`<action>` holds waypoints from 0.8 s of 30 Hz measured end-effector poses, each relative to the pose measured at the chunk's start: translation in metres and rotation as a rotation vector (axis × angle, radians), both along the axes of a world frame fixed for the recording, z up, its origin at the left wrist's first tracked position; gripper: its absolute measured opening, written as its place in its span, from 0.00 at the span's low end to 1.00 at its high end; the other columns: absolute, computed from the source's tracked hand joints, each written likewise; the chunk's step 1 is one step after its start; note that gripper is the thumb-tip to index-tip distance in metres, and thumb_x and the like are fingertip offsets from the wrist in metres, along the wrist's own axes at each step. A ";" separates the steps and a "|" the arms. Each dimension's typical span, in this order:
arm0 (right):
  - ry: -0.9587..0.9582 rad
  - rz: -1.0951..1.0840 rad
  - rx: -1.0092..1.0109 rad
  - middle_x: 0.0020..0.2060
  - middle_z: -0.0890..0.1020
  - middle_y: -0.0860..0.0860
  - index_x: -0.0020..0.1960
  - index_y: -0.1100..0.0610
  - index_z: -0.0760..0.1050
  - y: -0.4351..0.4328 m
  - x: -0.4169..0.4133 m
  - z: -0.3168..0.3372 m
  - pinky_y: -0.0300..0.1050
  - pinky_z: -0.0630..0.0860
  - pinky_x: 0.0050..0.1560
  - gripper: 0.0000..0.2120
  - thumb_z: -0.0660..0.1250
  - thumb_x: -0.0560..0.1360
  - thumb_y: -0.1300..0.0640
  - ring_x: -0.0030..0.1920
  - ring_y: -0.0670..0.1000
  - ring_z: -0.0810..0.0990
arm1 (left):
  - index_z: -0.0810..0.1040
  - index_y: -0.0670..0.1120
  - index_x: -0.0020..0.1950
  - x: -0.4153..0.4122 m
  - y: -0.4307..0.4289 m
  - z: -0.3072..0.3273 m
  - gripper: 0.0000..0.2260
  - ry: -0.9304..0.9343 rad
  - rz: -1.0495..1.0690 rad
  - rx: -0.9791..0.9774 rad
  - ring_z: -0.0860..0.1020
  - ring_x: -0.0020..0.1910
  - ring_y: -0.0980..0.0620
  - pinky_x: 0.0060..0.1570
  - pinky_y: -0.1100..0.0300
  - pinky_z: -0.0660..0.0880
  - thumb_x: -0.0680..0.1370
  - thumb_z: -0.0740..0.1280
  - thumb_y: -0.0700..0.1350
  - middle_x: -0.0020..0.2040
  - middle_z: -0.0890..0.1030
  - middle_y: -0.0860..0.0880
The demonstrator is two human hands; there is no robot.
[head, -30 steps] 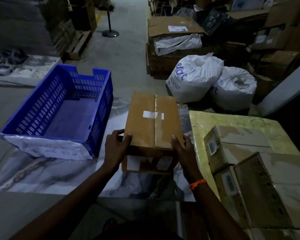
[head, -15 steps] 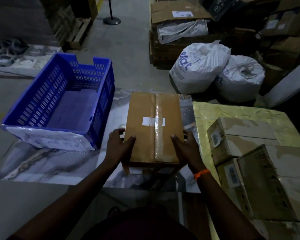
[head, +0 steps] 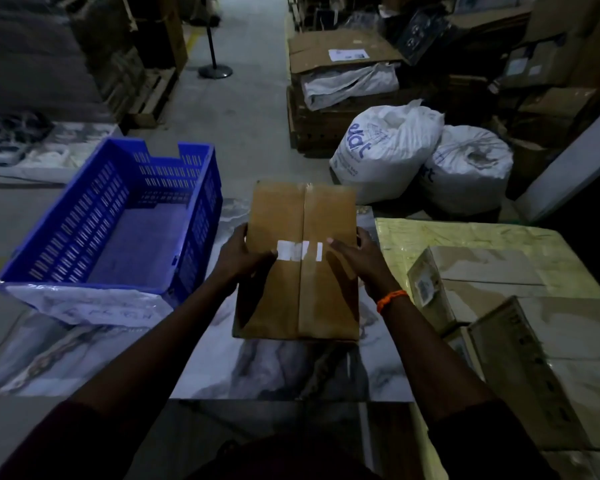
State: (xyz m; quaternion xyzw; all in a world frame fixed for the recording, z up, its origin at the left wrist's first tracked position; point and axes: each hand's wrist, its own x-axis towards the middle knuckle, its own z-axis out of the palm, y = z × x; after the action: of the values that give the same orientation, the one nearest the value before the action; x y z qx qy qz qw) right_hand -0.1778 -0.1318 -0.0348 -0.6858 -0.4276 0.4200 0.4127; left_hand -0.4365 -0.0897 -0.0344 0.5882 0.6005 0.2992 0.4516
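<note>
- Box (head: 302,271): taped; left hand (head: 243,259) and right hand (head: 357,263) grasp its long sides.
- Handling: I'd grip evenly, hold it level, clear the crate (head: 205,216) wall.

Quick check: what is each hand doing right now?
Left hand: grips the cardboard box at its left edge.
Right hand: grips the same box at its right edge.

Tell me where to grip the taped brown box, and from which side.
Best take the box by its two long side edges, mid-length, coming in from left and right. It lies flat, long axis pointing away; left hand and right hand clamp there, thumbs on top.
</note>
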 end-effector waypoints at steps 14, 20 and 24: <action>0.094 -0.205 0.178 0.62 0.80 0.47 0.61 0.43 0.73 -0.014 -0.010 0.011 0.55 0.76 0.66 0.24 0.68 0.73 0.30 0.64 0.50 0.78 | 0.67 0.52 0.72 -0.003 -0.020 0.006 0.30 -0.194 0.089 0.195 0.76 0.60 0.62 0.54 0.67 0.75 0.75 0.74 0.60 0.66 0.74 0.53; 0.117 -0.190 0.193 0.62 0.80 0.49 0.64 0.43 0.74 -0.031 -0.015 -0.005 0.63 0.79 0.63 0.35 0.64 0.68 0.20 0.63 0.52 0.80 | 0.68 0.46 0.73 -0.007 -0.033 0.004 0.34 -0.181 0.133 0.146 0.76 0.60 0.56 0.49 0.71 0.72 0.74 0.70 0.64 0.65 0.74 0.51; 0.141 -0.158 0.205 0.58 0.82 0.45 0.58 0.32 0.76 -0.044 -0.016 -0.016 0.62 0.78 0.64 0.14 0.60 0.78 0.29 0.62 0.53 0.81 | 0.67 0.46 0.75 -0.018 -0.045 0.003 0.51 -0.204 0.110 0.084 0.74 0.64 0.52 0.59 0.59 0.75 0.65 0.61 0.81 0.68 0.72 0.51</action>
State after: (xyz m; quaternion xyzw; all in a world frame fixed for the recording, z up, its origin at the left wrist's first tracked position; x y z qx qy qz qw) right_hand -0.1933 -0.1755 -0.0504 -0.6402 -0.3831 0.3874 0.5415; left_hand -0.4540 -0.1350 -0.0315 0.5392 0.5698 0.4067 0.4682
